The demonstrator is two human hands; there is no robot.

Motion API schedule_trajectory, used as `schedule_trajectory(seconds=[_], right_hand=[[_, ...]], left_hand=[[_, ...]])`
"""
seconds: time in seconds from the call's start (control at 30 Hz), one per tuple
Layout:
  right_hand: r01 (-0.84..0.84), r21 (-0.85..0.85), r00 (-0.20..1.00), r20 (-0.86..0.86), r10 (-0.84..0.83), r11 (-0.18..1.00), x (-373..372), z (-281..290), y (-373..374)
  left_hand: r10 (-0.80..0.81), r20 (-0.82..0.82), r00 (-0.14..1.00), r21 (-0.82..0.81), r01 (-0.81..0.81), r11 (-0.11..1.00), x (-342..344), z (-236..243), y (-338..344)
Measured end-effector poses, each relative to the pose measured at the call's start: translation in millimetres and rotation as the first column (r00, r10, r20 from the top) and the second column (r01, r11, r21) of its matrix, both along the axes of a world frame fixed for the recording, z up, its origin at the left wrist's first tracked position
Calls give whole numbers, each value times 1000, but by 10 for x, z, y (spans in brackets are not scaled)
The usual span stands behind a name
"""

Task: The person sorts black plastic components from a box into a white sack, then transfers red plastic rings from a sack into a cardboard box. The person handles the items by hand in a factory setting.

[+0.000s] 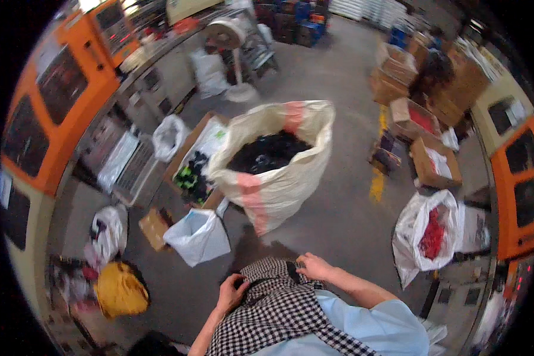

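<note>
Low in the view, my left hand (233, 289) has its fingers curled on the black-and-white checked apron (261, 314) over my light blue top. My right hand (311, 266) grips the apron's upper edge on the other side. Just beyond them stands a large cream woven sack (279, 199) with pink stripes, open at the top, with a heap of black pieces (270, 151) inside. A small white sack (199, 237) sits in front of it to the left, beside a cardboard box of green and black pieces (190, 184).
Orange machines (71, 118) line the left, others (513, 196) the right. A white sack with red pieces (406, 243), cardboard boxes (433, 178) and a yellow bag (121, 288) lie along the sides. A pedestal fan (237, 71) stands behind. Grey floor (332, 65) runs between them.
</note>
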State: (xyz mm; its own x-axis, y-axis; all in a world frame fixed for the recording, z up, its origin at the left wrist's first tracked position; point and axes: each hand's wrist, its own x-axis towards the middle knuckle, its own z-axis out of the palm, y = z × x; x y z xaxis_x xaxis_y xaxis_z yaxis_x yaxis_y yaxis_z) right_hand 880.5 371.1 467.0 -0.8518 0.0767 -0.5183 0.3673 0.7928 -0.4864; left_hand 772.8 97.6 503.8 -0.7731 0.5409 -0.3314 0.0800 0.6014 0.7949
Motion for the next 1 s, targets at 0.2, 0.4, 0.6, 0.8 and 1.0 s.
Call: schedule_trajectory(seconds=[0.2,0.4,0.6,0.8,1.0], right_hand=[[187,-25,978,95,-184,982,897,-264,594],[405,99,884,210,-417,909,1482,-120,1317],[648,262,741,3,-672,715,2041,167,2075],[869,186,464,10,-886,458,2209,169,2362],[850,169,458,234,-858,499,2272,-357,2471]], left_hand=[[-361,-62,930,-235,338,911,124,-174,1030],[-634,-171,754,-117,623,773,218,-573,2161],[-891,-312,329,-226,885,406,315,-94,3636],[-989,-110,-95,-233,970,-67,559,-53,4801],[-871,72,-486,-197,849,-490,761,-459,5969]])
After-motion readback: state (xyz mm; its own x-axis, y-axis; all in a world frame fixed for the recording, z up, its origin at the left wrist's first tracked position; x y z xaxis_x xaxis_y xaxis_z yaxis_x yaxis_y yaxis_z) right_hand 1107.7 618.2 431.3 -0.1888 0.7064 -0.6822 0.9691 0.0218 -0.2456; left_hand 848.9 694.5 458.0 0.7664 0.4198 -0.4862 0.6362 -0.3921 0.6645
